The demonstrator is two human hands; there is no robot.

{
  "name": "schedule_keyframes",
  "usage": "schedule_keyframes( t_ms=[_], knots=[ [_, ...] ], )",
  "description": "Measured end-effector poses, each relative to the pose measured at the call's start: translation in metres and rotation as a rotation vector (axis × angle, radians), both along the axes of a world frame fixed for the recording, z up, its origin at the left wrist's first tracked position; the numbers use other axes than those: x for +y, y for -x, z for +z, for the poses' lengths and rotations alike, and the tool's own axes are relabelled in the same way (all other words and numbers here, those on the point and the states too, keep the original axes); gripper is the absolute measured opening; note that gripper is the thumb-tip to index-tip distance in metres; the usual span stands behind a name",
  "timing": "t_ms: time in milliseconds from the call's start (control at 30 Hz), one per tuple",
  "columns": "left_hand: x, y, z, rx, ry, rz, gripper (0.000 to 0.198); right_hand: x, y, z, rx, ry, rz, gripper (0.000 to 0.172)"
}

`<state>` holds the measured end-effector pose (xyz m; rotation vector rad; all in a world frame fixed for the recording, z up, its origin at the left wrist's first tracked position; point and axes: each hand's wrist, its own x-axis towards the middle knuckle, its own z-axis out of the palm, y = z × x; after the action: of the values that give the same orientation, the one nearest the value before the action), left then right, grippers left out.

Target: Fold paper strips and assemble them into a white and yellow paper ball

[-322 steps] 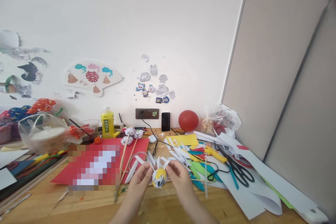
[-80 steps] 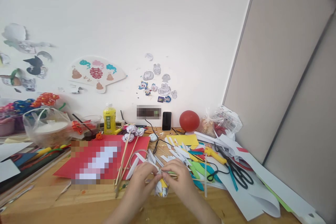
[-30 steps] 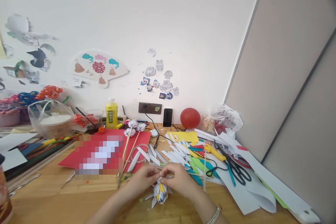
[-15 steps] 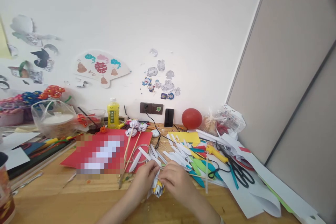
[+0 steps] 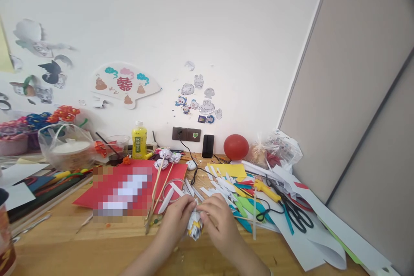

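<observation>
Low in the middle of the view, a white and yellow paper flower hangs head down between my hands. My left hand pinches it from the left, near its upper end. On the other side my right hand is closed, thumb and fingertips against the flower's top. A thin wooden stick juts out to the right behind my right hand. White paper strips lie just beyond my left hand. The exact spot where my fingertips meet the paper is partly hidden.
A yellow glue gun, black scissors and cut paper strips lie to the right. White paper flowers on sticks rest on a red sheet. Behind stand a yellow bottle, a phone and a red balloon.
Both hands have shifted slightly, and the flower now hangs more upright, with more of its white side showing. My right hand has turned, its thumb higher against the flower.
</observation>
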<state>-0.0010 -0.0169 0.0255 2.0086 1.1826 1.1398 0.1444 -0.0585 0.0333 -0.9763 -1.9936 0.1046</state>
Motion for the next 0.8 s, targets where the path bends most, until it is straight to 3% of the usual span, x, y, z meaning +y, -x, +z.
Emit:
schedule_keyframes(
  t_ms=[300, 567, 800],
  knots=[
    [-0.001, 0.003, 0.006, -0.057, -0.021, 0.076, 0.022, -0.002, 0.006, -0.001, 0.149, 0.027, -0.02, 0.022],
    [-0.006, 0.002, 0.011, -0.024, -0.042, 0.027, 0.022, -0.004, 0.003, -0.003, -0.024, -0.104, -0.05, 0.019],
    [-0.001, 0.003, 0.006, 0.081, -0.02, 0.016, 0.021, -0.004, 0.01, -0.008, 0.026, -0.11, -0.008, 0.017]
  ],
)
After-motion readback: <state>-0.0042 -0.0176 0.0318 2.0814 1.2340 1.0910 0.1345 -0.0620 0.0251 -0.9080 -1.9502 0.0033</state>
